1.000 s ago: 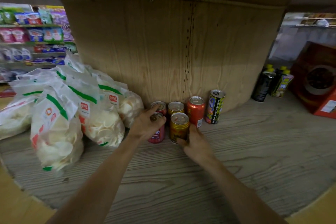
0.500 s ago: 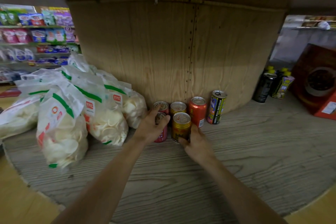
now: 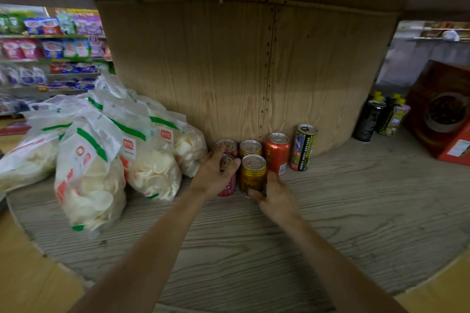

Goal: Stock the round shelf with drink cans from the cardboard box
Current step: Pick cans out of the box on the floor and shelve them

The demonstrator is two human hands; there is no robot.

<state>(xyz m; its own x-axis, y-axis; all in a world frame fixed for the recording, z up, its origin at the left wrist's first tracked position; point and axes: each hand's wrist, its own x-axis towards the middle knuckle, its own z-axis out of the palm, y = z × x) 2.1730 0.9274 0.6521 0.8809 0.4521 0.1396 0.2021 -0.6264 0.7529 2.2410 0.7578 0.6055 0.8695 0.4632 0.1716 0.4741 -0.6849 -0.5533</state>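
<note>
six cans (image 3: pixel 277 152) stand at frame centre on the round shelf (image 3: pixel 254 241). my left hand (image 3: pixel 215 175) wraps the red can (image 3: pixel 227 189); my right hand (image 3: pixel 276 197) grips the gold can (image 3: pixel 253 173). cardboard box unseen; remainder unknown.

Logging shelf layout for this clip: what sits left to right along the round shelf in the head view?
Cracker bags, red milk can, front gold can, orange can, tall yellow can, black can, red box.

Cracker bags (image 3: pixel 101 160) piled left, yellow-cap bottles (image 3: pixel 393 119) right, red box (image 3: pixel 442 112) beside, snack shelves (image 3: pixel 50 46) bkgd.
</note>
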